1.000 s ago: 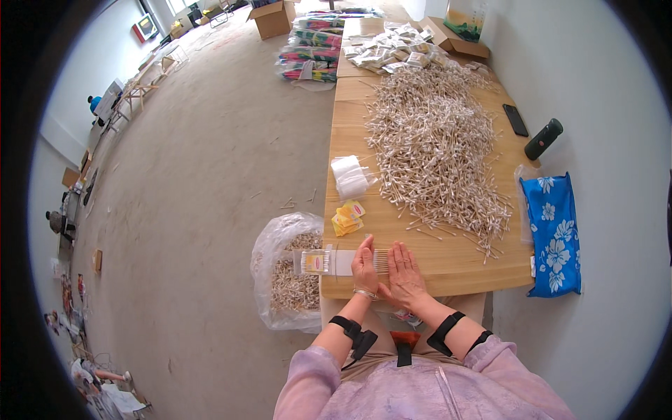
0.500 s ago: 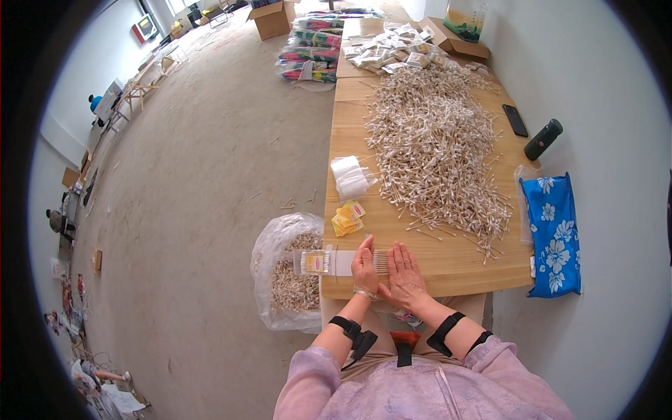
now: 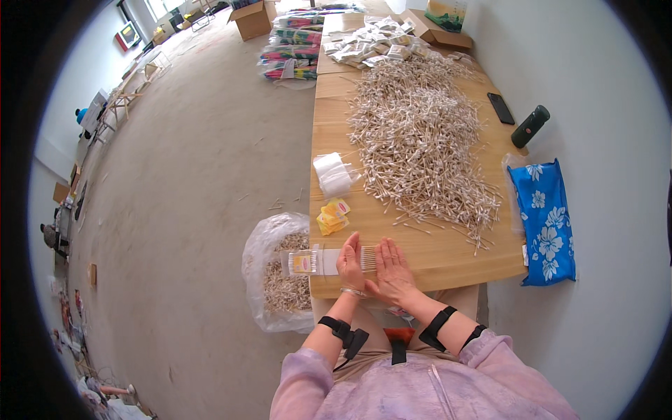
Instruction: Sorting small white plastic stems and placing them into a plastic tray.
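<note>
Wooden tabletop [image 3: 451, 255] bears, near its close edge, a row of cotton swabs [image 3: 368, 258] between left hand [image 3: 351, 262] and right hand [image 3: 393, 271], fingers straight and held together. Beyond lie yellow cards [image 3: 332, 218], then a swab heap [image 3: 420, 133].

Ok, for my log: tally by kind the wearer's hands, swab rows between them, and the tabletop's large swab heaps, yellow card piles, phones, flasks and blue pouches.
Left hand, right hand: 2
Swab row: 1
Swab heap: 1
Card pile: 1
Phone: 1
Flask: 1
Blue pouch: 1
Total: 8
</note>
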Available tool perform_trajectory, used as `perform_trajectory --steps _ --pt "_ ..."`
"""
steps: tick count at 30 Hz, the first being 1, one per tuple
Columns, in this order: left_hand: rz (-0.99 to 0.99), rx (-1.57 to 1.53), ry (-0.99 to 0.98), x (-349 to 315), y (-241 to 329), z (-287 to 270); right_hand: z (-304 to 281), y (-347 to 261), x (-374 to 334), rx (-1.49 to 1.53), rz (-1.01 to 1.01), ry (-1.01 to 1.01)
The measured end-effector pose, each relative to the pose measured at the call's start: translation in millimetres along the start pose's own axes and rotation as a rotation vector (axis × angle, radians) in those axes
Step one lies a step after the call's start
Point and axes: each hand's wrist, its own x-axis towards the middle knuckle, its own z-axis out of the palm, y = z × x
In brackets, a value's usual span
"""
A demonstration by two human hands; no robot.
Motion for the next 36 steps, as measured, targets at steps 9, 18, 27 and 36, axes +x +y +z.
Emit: perform_trajectory --steps 9,18,27,36 --pt "-0.023 -0.032 0.001 3 -3 -10 6 -8 4 0.011 0.031 0.087" --pt "-0.060 -0.046 0.003 0 7 0 9 -3 5 0.101 0.040 0.161" --pt "-0.003 0.000 -0.009 -1 0 -2 0 4 -1 0.103 0.028 0.174" --pt "-0.017 0.008 0.002 5 -17 -13 -5 4 -2 -0.016 -0.044 0.018"
